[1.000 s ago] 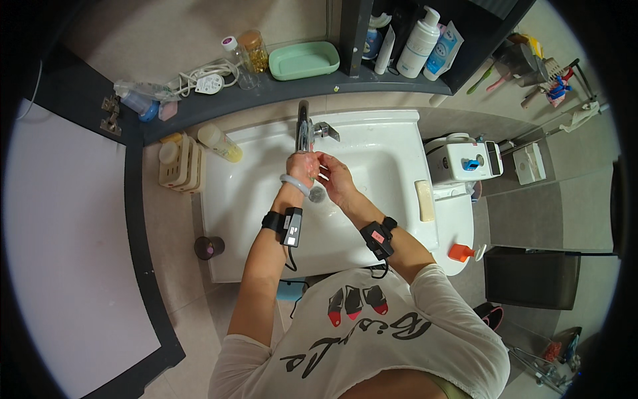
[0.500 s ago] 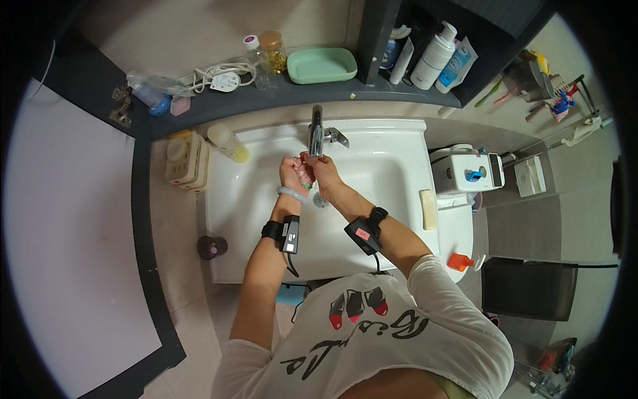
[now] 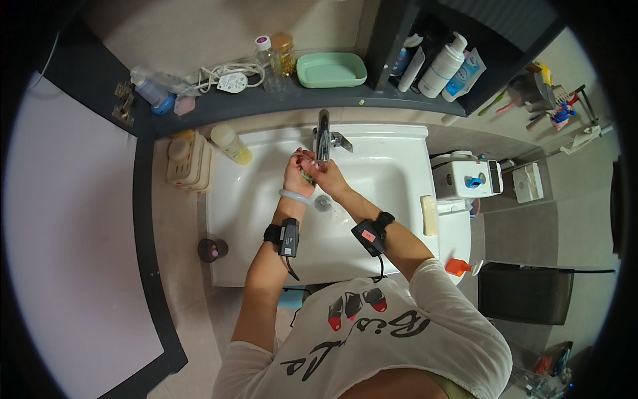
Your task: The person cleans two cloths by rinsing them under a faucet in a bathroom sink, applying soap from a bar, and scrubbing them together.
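Both hands are sitting a bit lower in the picture than a moment ago, staying under the shiny metal tap (image 3: 323, 136). The left hand (image 3: 297, 174) and the right hand (image 3: 328, 174) are cupping together around a small greenish thing (image 3: 308, 177), over the white square sink (image 3: 399, 166). It is too small to name. The rinsing is looking partly done; drying is left. I am counting one tap, one sink, one mint green tray (image 3: 331, 69), two black wrist bands.
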The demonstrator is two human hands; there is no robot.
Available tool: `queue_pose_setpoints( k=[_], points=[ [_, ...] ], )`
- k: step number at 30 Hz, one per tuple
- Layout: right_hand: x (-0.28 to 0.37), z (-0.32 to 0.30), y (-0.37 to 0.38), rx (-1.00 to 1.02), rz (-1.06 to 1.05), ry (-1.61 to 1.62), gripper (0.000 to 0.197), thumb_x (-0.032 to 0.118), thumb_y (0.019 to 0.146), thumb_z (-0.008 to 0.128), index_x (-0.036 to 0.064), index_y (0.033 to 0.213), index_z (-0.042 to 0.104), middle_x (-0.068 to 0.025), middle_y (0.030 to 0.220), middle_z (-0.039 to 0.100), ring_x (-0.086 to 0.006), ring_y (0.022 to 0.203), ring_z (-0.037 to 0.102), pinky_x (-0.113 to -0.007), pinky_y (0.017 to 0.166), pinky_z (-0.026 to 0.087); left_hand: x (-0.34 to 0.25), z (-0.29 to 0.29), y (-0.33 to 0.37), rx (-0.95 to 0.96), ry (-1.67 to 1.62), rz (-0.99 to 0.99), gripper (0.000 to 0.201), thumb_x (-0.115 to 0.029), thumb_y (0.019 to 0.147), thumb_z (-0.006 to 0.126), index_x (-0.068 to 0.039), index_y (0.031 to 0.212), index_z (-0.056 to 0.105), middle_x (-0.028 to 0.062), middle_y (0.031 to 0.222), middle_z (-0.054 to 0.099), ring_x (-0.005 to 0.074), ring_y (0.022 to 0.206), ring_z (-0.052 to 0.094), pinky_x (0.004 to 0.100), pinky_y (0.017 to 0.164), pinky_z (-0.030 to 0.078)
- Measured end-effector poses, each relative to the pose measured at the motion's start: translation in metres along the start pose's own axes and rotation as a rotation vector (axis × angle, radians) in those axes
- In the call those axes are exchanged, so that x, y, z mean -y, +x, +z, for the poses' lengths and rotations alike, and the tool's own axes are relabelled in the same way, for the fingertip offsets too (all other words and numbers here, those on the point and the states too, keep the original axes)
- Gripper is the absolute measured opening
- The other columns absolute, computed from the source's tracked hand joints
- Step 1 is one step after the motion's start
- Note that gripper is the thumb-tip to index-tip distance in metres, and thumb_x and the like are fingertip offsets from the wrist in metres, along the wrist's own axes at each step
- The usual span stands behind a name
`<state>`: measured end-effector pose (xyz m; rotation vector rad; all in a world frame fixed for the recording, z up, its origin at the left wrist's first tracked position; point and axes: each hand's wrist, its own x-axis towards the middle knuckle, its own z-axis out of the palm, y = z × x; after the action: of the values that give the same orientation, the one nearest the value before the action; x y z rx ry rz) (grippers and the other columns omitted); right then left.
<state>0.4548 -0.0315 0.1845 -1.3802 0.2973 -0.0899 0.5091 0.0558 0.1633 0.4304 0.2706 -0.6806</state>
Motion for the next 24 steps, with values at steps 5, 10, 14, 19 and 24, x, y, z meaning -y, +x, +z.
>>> queue_pose_setpoints(
  k=[5, 10, 14, 19, 24],
  points=[
    [0.011, -0.009, -0.003, -0.014, -0.157, -0.586, 0.022, 0.016, 0.079, 0.061, -0.0026, 0.09, 0.058, -0.0095, 0.075, 0.062, -0.0127, 0.065, 0.057, -0.027, 0.059, 0.045, -0.003, -0.029, 0.01, 0.164, 0.049, -0.171, 0.016, -0.024, 0.089, 0.044, -0.012, 0.092, 0.054, 0.0004, 0.081, 0.059, 0.017, 0.075, 0.056, 0.031, 0.067, 0.048],
    [0.023, -0.033, -0.001, -0.003, -0.043, -0.552, 0.008, 0.002, 0.079, 0.054, -0.0043, 0.08, 0.058, -0.0099, 0.067, 0.061, -0.0121, 0.058, 0.058, -0.026, 0.054, 0.048, 0.007, -0.013, -0.012, 0.04, 0.242, -0.203, 0.018, -0.025, 0.089, 0.047, -0.011, 0.1, 0.051, 0.0052, 0.094, 0.058, 0.0199, 0.088, 0.056, 0.0367, 0.076, 0.049],
    [-0.002, -0.044, 0.007, -0.069, -0.088, -0.366, 0.013, 0.009, 0.079, 0.056, -0.0019, 0.074, 0.06, -0.0088, 0.058, 0.058, -0.0129, 0.049, 0.055, -0.026, 0.05, 0.045, 0.005, -0.006, -0.022, -0.006, 0.362, -0.168, 0.022, -0.014, 0.087, 0.05, -0.009, 0.108, 0.049, 0.0065, 0.097, 0.058, 0.0217, 0.091, 0.056, 0.0391, 0.077, 0.05],
    [-0.001, -0.029, -0.001, -0.061, 0.02, -0.001, 0.022, 0.014, 0.086, 0.05, -0.0024, 0.076, 0.06, -0.0054, 0.059, 0.058, -0.0096, 0.05, 0.054, -0.025, 0.049, 0.045, -0.004, -0.026, -0.021, -0.078, 0.59, -0.069, 0.026, -0.011, 0.087, 0.05, -0.008, 0.112, 0.048, 0.0056, 0.101, 0.057, 0.0192, 0.09, 0.058, 0.0341, 0.076, 0.05],
    [0.01, -0.037, 0.002, -0.15, -0.069, -0.185, 0.02, 0.012, 0.088, 0.048, -0.0007, 0.075, 0.055, -0.0038, 0.059, 0.055, -0.0099, 0.05, 0.052, -0.023, 0.048, 0.044, -0.005, -0.033, -0.025, 0.001, 0.411, -0.194, 0.024, -0.019, 0.09, 0.045, -0.008, 0.111, 0.05, 0.0041, 0.101, 0.058, 0.0163, 0.091, 0.058, 0.0304, 0.076, 0.049]
  ],
)
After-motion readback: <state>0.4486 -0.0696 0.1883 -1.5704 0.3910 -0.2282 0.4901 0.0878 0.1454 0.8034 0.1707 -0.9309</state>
